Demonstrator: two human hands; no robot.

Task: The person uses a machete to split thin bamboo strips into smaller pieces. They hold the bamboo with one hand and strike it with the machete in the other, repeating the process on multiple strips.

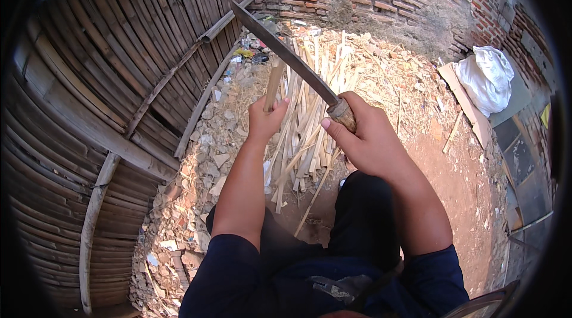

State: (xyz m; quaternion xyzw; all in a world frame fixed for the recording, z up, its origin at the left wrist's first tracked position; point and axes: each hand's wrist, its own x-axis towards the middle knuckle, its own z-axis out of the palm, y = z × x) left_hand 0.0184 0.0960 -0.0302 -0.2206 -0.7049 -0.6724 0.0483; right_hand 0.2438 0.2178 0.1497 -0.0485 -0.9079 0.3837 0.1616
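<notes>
My left hand (pixel 266 121) is wrapped round the lower end of a strip (pixel 274 82), which stands nearly upright over the left side of the pile (pixel 305 139). My right hand (pixel 370 139) grips the machete (pixel 292 60) by its handle (pixel 344 116), thumb laid against it. The blade slants up and to the left, across the strip's top end; I cannot tell whether the two touch.

To work well here, I judge, I should keep my left fingers low and out of the blade's line, hold the strip steady, and keep the strokes short, with the edge turned away from my legs (pixel 364 208). The tip reaches far past the strip, so it wants room.

As for containers, a bulging white sack (pixel 487 79) lies off to the right, on or against a brown sheet (pixel 466 103); its contents are hidden.
</notes>
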